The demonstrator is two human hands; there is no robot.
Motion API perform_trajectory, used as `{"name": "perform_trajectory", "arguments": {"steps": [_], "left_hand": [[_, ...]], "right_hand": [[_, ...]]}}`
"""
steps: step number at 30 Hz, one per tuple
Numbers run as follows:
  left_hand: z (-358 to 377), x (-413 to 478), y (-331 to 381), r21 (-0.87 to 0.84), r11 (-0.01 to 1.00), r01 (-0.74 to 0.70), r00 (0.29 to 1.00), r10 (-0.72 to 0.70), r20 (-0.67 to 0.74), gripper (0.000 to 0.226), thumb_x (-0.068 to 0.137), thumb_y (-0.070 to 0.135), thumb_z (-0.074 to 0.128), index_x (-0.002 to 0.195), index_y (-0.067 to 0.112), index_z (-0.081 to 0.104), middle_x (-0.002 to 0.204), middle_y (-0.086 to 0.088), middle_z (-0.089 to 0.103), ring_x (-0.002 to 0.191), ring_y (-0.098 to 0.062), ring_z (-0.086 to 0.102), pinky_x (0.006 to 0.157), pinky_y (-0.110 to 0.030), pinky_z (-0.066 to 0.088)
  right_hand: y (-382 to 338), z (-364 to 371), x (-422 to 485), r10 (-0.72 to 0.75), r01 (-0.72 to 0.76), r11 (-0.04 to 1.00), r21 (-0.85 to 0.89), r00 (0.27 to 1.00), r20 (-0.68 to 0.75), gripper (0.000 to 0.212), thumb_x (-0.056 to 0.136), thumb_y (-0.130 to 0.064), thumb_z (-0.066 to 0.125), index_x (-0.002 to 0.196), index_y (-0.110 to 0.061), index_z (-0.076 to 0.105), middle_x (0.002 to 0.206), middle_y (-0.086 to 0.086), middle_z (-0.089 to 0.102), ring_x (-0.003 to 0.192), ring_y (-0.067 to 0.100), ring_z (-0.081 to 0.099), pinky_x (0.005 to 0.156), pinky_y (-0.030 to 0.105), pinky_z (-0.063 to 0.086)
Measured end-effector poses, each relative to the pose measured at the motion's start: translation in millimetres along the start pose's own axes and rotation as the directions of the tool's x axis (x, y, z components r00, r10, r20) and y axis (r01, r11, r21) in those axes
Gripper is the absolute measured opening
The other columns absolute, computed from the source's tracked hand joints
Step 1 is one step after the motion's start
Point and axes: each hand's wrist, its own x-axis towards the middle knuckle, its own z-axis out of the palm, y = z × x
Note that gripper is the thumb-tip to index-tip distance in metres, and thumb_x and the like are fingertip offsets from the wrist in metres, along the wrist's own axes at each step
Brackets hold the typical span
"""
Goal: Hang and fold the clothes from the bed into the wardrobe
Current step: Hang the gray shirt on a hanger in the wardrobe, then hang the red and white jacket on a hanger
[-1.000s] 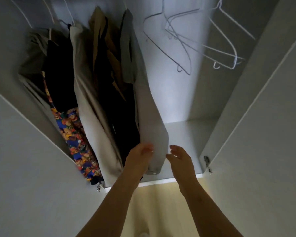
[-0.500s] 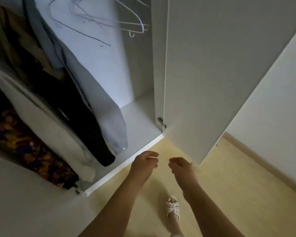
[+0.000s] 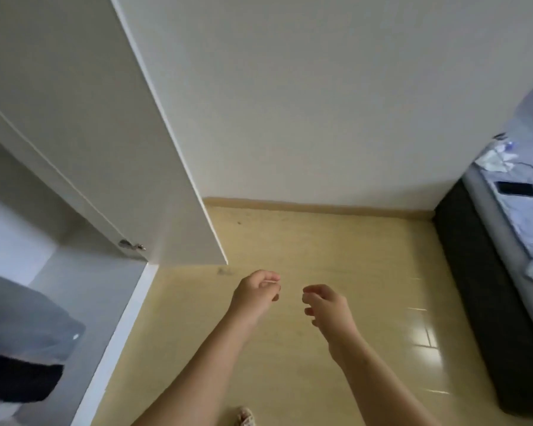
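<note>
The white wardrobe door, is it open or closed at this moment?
Open. The white wardrobe door stands swung out over the floor from its metal hinge, and a grey hanging garment shows inside.

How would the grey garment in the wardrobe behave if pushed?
The grey garment is probably floppy: its hem sags in soft rounded folds. It would likely swing aside, as it seems to hang clear of the wardrobe floor.

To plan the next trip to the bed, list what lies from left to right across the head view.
Grey garment in the wardrobe → door hinge → left hand → right hand → bed, with a phone lying on it.
</note>
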Motion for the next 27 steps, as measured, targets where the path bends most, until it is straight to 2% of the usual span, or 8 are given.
{"name": "perform_trajectory", "arguments": {"steps": [7,11,16,23,27], "left_hand": [[210,-36,44,0.103,0.991,-0.085,0.955,0.052,0.291,0.019,0.087,0.012,0.054,0.082,0.029,0.061,0.076,0.005,0.062,0.082,-0.016,0.061,0.069,-0.025,0.042],[308,-60,64,0.138,0.979,-0.149,0.912,0.082,0.402,0.020,0.088,0.012,0.053,0.082,0.029,0.061,0.076,0.006,0.063,0.078,-0.014,0.060,0.061,-0.022,0.040],[395,-81,83,0.189,0.961,-0.200,0.864,0.083,0.497,0.018,0.088,0.009,0.053,0.086,0.025,0.062,0.077,0.001,0.062,0.077,-0.015,0.059,0.058,-0.021,0.040],[487,-77,118,0.227,0.941,-0.251,0.792,0.064,0.608,0.017,0.090,0.008,0.051,0.090,0.022,0.061,0.083,-0.001,0.062,0.078,-0.014,0.057,0.061,-0.020,0.040],[554,-54,143,0.237,0.931,-0.277,0.750,0.055,0.659,0.018,0.089,0.008,0.052,0.088,0.023,0.061,0.085,0.000,0.063,0.073,-0.010,0.057,0.058,-0.018,0.039]], "right_hand": [[55,-210,-21,0.072,-0.037,0.992,0.119,0.949,-0.306,0.014,0.087,-0.012,0.052,0.089,-0.023,0.062,0.077,-0.005,0.062,0.068,0.009,0.057,0.054,0.021,0.041],[86,-300,-33,0.131,-0.051,0.976,0.210,0.912,-0.388,0.014,0.087,-0.012,0.052,0.088,-0.022,0.061,0.080,-0.004,0.062,0.068,0.010,0.057,0.054,0.022,0.039],[112,-379,-44,0.192,-0.032,0.944,0.328,0.862,-0.469,0.017,0.085,-0.009,0.053,0.080,-0.023,0.060,0.079,-0.002,0.061,0.063,0.011,0.056,0.054,0.023,0.038],[128,-455,-26,0.276,-0.023,0.897,0.441,0.810,-0.518,0.016,0.085,-0.008,0.052,0.083,-0.019,0.062,0.073,-0.001,0.058,0.059,0.011,0.050,0.057,0.023,0.038],[130,-518,5,0.311,-0.023,0.892,0.451,0.757,-0.575,0.016,0.084,-0.009,0.053,0.082,-0.022,0.062,0.078,0.000,0.062,0.067,0.015,0.054,0.064,0.027,0.041]]}}
